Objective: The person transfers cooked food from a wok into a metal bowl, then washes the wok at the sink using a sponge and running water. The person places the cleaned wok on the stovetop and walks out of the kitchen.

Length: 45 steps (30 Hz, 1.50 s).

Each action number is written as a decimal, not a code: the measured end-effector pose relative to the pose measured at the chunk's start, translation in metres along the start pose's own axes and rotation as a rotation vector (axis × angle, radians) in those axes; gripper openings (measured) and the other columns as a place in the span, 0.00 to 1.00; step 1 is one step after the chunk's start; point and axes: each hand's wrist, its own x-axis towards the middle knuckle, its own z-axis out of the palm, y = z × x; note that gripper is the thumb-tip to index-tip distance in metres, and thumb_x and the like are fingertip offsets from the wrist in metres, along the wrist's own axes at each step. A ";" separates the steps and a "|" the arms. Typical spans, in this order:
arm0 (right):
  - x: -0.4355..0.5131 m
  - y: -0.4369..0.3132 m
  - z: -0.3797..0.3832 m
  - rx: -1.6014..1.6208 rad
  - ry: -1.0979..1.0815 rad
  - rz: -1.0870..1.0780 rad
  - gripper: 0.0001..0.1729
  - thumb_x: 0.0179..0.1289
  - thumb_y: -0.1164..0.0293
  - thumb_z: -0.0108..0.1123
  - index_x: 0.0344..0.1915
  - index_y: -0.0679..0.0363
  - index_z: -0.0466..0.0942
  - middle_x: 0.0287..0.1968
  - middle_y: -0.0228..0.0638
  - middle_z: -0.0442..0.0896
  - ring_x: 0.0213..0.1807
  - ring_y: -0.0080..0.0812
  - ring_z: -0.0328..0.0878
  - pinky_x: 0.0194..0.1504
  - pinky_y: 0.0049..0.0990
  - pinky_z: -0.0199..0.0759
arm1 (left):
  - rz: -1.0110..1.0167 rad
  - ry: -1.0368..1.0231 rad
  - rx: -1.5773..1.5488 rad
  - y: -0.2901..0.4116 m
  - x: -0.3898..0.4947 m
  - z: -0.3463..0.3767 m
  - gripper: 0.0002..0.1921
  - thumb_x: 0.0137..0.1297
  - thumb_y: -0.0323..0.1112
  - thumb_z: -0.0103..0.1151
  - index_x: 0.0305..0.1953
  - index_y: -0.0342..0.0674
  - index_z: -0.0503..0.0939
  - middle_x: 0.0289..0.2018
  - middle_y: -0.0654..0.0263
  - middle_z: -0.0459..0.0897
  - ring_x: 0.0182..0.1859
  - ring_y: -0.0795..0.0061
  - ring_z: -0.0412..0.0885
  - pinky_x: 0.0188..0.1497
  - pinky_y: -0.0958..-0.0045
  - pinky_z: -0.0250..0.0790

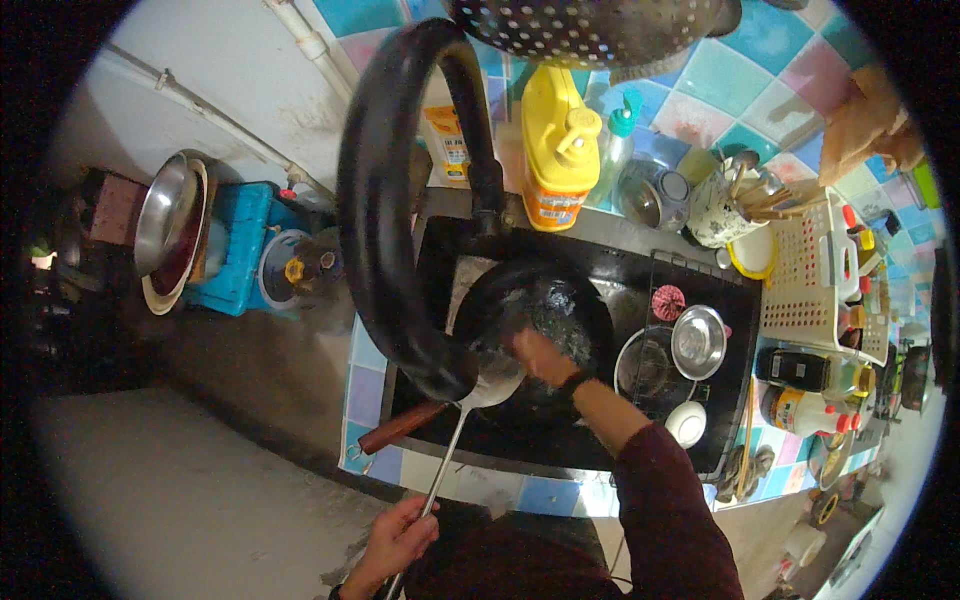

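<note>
My left hand (397, 540) grips the long metal handle of a wok utensil. Its broad metal head (499, 379), a ladle or turner, rests at the near rim of the black wok (480, 300). Over the wok reaches my right hand (541, 356), fingers curled and blurred just above the utensil's head. Whether those fingers hold anything is unclear. Wet, shiny patches show on the wok's inner surface. The wok's reddish wooden handle (401, 429) points toward the near left. Beneath it all lies a black cooktop (517, 427).
A thick black curved tube (375, 202) arches close over the wok's left side. Behind stand a yellow jug (561, 150) and a pump bottle (622, 135). Right of the wok are a wire rack, a metal bowl (698, 342), a white bowl (685, 424) and a perforated basket (799, 277).
</note>
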 end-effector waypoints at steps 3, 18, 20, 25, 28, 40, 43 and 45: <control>0.012 0.046 -0.019 -0.128 -0.058 0.198 0.07 0.57 0.73 0.50 0.29 0.62 0.77 0.28 0.47 0.80 0.27 0.48 0.77 0.28 0.40 0.70 | -0.005 -0.010 -0.004 0.000 -0.002 0.002 0.12 0.67 0.28 0.50 0.50 0.35 0.70 0.24 0.67 0.75 0.19 0.86 0.67 0.20 0.83 0.60; -0.027 0.006 -0.046 -0.280 -0.122 0.601 0.10 0.52 0.66 0.61 0.27 0.62 0.79 0.33 0.48 0.81 0.36 0.43 0.81 0.37 0.42 0.75 | 0.009 -0.026 0.042 0.002 0.003 0.003 0.11 0.67 0.27 0.49 0.49 0.36 0.70 0.24 0.67 0.75 0.19 0.86 0.67 0.18 0.83 0.59; -0.041 -0.002 -0.036 -0.232 -0.231 0.647 0.10 0.51 0.65 0.62 0.27 0.62 0.80 0.32 0.48 0.81 0.35 0.45 0.81 0.36 0.41 0.75 | -0.024 -0.015 0.045 0.001 0.005 0.003 0.11 0.67 0.27 0.49 0.50 0.36 0.70 0.24 0.67 0.74 0.19 0.86 0.67 0.18 0.83 0.59; -0.047 -0.058 -0.018 0.014 -0.171 0.649 0.11 0.40 0.68 0.62 0.24 0.65 0.80 0.26 0.50 0.80 0.30 0.51 0.78 0.33 0.40 0.73 | 0.073 0.006 0.205 -0.003 0.006 0.001 0.12 0.67 0.29 0.51 0.50 0.36 0.73 0.23 0.71 0.73 0.22 0.85 0.68 0.22 0.82 0.61; -0.040 -0.093 -0.076 0.042 0.168 0.614 0.13 0.38 0.71 0.62 0.28 0.66 0.82 0.25 0.50 0.81 0.27 0.50 0.78 0.33 0.38 0.73 | 0.261 0.050 0.409 -0.009 0.010 -0.004 0.14 0.67 0.31 0.51 0.52 0.36 0.73 0.23 0.71 0.73 0.24 0.84 0.69 0.25 0.79 0.62; 0.007 -0.202 -0.117 0.208 0.376 0.360 0.17 0.49 0.68 0.66 0.39 0.64 0.78 0.45 0.55 0.78 0.49 0.53 0.75 0.50 0.40 0.69 | 0.506 0.005 0.806 -0.024 0.025 -0.004 0.11 0.66 0.29 0.51 0.48 0.32 0.72 0.24 0.47 0.75 0.25 0.52 0.74 0.27 0.62 0.67; 0.013 -0.181 -0.126 0.337 0.354 0.577 0.14 0.49 0.69 0.66 0.36 0.64 0.79 0.39 0.51 0.80 0.42 0.49 0.77 0.42 0.40 0.70 | 0.543 -0.003 0.803 -0.030 0.019 0.001 0.14 0.66 0.29 0.51 0.51 0.32 0.71 0.28 0.43 0.77 0.30 0.44 0.77 0.29 0.59 0.68; 0.010 -0.178 -0.135 0.303 0.349 0.618 0.13 0.49 0.69 0.66 0.34 0.64 0.79 0.39 0.50 0.80 0.42 0.49 0.77 0.41 0.40 0.71 | 0.521 0.025 0.821 -0.031 0.023 0.001 0.15 0.67 0.30 0.50 0.52 0.32 0.71 0.29 0.42 0.77 0.32 0.42 0.77 0.30 0.58 0.69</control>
